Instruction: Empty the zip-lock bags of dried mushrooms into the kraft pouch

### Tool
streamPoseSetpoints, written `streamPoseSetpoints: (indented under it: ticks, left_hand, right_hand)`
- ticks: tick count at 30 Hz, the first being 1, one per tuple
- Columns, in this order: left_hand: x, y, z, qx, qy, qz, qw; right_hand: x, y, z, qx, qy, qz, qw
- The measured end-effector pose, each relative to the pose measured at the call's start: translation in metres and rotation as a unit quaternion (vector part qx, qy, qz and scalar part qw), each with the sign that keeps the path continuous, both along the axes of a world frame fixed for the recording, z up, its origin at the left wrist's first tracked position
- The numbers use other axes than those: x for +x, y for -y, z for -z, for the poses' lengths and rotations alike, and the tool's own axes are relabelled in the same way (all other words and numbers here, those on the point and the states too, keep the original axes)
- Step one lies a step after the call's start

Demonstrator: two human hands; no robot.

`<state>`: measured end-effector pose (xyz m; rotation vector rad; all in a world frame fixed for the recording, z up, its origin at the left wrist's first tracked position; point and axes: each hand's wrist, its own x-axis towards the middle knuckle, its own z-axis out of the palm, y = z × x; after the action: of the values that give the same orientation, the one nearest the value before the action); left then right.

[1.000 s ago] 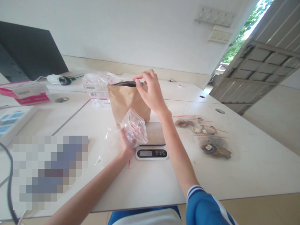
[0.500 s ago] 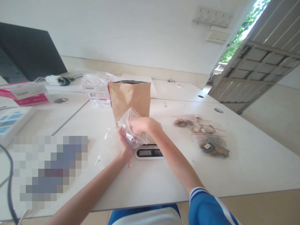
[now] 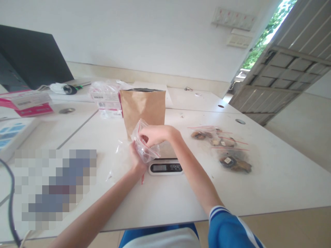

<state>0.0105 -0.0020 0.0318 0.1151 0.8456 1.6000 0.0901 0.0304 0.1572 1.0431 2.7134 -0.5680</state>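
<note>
Just above the near-left corner of the scale (image 3: pixel 167 168), the left hand (image 3: pixel 137 156) is wrapped round a clear zip bag (image 3: pixel 149 154), its mouth held up and parted; the right hand (image 3: pixel 156 133), a second ago at the rim of the paper bag (image 3: pixel 144 106) behind the scale, has come down across the scale and now has its curled fingertips in that mouth; the handling thus seems to have passed from the paper bag to the clear one, while the left hand's hold has hardly altered and the paper bag stands upright, top gaping.

The scale's readout is too faint to read, and the right wrist and forearm cover much of its plate; whether the right fingers grip anything I cannot tell, since a dark patch between them could be an item or mere shadow; left of the scale, loose clear plastic (image 3: pixel 119 158) blends into the table; farther left, a pixelated patch (image 3: pixel 60 187) masks whatever lies there; right of the scale, zip packets (image 3: pixel 235 162) of brown pieces overlap, their small label illegible; behind the scale, the paper bag's inside and foot are hidden, so its contact with the plate is uncertain; far beyond the scale, leftward, a dark panel (image 3: pixel 36 57) is cut off by the view's edge.
</note>
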Motion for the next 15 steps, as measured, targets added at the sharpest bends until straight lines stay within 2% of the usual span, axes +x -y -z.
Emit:
streamPoseSetpoints:
  ticks: [2,4,5,7,9,10,12,15]
  left_hand:
    - [0.000,0.000,0.000,-0.006,-0.003,-0.002,1.000]
    - [0.000,-0.001,0.001,-0.013,-0.008,0.002,1.000]
    - [0.000,-0.001,0.002,-0.016,-0.010,0.004,1.000]
    - [0.000,-0.002,0.005,-0.022,-0.016,0.006,1.000]
    - [0.000,-0.002,0.006,-0.031,-0.024,0.006,0.999]
    - [0.000,-0.002,0.006,-0.035,-0.029,0.006,0.999]
    - [0.000,-0.002,0.004,-0.040,-0.035,0.007,0.999]
    - [0.000,0.000,0.001,-0.042,-0.039,0.007,0.998]
  right_hand:
    - [0.017,-0.002,-0.009,-0.006,-0.121,-0.001,0.993]
    - [0.031,-0.004,-0.016,0.026,-0.250,0.018,0.968]
    - [0.036,-0.006,-0.018,0.075,-0.310,0.043,0.947]
    - [0.040,-0.015,-0.018,0.212,-0.404,0.109,0.883]
    - [0.038,-0.030,-0.011,0.331,-0.447,0.173,0.813]
    - [0.037,-0.039,-0.006,0.364,-0.453,0.194,0.790]
    - [0.034,-0.058,0.006,0.389,-0.458,0.208,0.772]
    - [0.035,-0.078,0.020,0.385,-0.478,0.189,0.766]
